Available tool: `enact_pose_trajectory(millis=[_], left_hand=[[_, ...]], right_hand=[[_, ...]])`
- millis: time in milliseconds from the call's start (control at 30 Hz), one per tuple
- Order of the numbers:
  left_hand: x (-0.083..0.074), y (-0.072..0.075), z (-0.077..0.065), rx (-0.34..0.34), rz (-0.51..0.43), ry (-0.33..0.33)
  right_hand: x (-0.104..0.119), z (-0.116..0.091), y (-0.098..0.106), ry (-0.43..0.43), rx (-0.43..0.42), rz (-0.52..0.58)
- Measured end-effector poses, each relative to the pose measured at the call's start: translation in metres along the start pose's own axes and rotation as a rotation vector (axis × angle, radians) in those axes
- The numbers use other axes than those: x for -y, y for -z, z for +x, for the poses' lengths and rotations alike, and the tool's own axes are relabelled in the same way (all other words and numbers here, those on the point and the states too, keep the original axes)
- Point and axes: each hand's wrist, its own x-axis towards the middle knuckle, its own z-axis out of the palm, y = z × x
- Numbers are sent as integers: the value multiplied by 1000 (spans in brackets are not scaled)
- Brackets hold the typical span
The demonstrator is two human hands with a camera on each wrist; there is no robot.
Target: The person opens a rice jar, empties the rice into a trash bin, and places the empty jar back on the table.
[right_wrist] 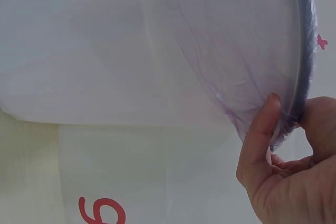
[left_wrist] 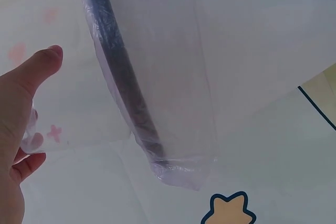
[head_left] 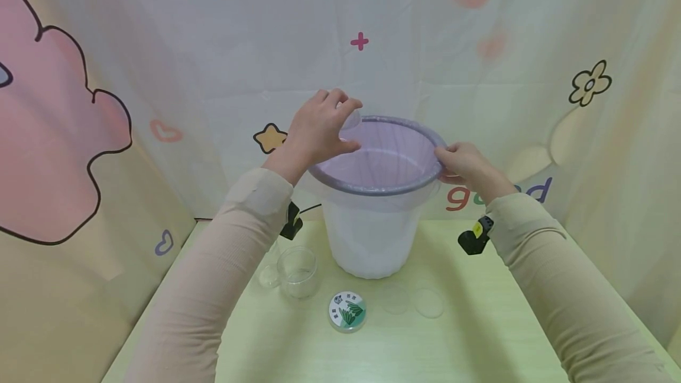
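Observation:
A white trash bin with a dark grey rim stands upright on the table, lined with a thin purple plastic bag folded over the rim. My left hand is raised over the bin's left side, fingers and thumb curved around a small clear round piece. Part of that clear piece shows behind the fingers in the left wrist view; its exact kind I cannot tell. My right hand pinches the bin's right rim and the bag edge. In the right wrist view, the thumb and fingers lie around the bagged rim.
Left of the bin's base stands a clear glass mug. In front of the bin lies a round container with a green plant printed on its top. Two thin clear discs lie flat to its right. A printed curtain hangs behind.

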Motion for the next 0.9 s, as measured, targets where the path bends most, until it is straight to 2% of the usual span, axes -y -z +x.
enact_pose_trajectory(millis=[400, 667, 900], left_hand=[[1, -3, -3, -5, 18, -19], [3, -4, -5, -7, -11, 18], [3, -5, -6, 28, -56, 72]], right_hand=[[0, 0, 0, -12, -4, -2], [0, 0, 0, -10, 2, 6], [0, 1, 0, -2, 7, 7]])
